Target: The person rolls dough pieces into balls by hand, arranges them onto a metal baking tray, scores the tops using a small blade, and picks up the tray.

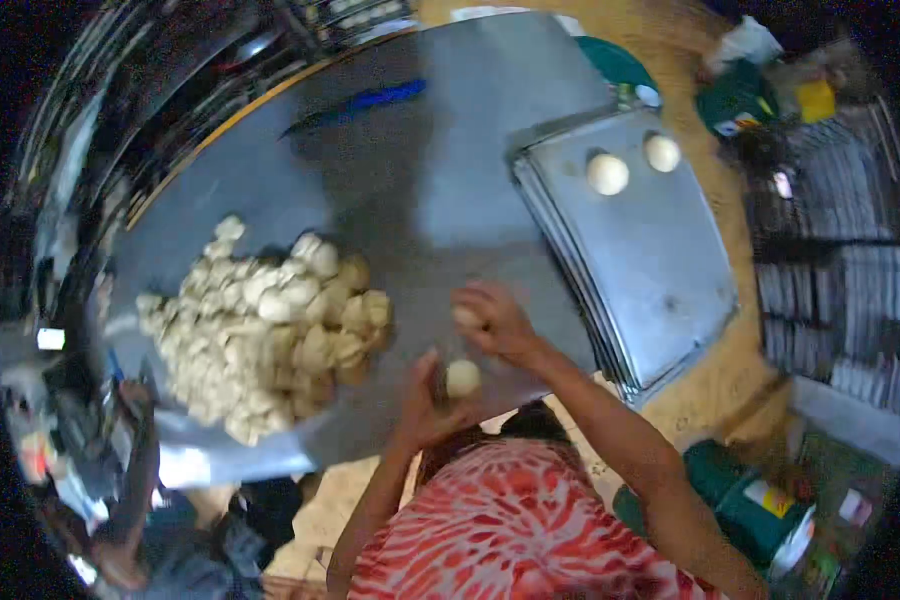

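My right hand (495, 322) is curled over a pale dough ball (465, 316) at the front of the grey table, its fingers bent round it. Closer to my body, my left hand (433, 407) rests by the table edge with fingers and thumb apart. A second, round dough ball (462, 378) sits in the gap between that thumb and fingers; the hand does not look closed on it. To the left spreads a large heap of dough pieces (260, 330). Motion blur softens both hands.
A stack of metal trays (630, 260) lies at the right, with two dough balls (608, 174) on the top one. A long blue object (385, 95) lies toward the table's far side. Another person's arm (140, 460) reaches in at the left. Green containers (755, 505) stand at lower right.
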`<action>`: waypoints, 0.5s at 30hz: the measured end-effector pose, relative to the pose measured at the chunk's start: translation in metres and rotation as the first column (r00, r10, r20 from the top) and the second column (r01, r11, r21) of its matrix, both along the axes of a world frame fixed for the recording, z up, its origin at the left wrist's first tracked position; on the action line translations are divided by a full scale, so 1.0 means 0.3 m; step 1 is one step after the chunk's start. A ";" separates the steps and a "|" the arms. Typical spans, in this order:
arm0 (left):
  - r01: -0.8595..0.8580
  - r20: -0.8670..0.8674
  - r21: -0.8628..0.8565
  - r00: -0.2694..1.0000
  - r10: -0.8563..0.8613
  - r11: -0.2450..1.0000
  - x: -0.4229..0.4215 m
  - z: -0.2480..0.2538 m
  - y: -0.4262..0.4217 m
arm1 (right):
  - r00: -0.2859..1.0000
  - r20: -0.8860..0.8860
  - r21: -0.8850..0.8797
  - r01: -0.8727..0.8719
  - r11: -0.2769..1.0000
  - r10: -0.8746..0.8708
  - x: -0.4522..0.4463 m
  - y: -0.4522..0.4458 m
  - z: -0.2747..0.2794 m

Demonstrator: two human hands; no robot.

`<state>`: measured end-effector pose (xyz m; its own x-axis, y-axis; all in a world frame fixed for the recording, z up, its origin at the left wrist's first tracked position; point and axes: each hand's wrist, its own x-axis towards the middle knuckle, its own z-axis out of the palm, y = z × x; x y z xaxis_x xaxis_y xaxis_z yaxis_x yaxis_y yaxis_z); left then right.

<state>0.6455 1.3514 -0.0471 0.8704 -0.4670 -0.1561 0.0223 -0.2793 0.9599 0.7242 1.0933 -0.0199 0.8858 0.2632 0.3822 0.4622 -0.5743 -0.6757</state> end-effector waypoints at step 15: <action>-0.060 0.304 0.520 0.945 -0.119 0.852 -0.036 0.118 -0.082 | 0.903 -0.415 -0.044 0.100 0.994 -0.109 -0.290 -0.184 -0.100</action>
<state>0.6347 1.3267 -0.0116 0.9007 -0.4221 -0.1026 -0.2704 -0.7296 0.6282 0.6373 1.0380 -0.0500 0.9858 0.1646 -0.0324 0.0779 -0.6204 -0.7804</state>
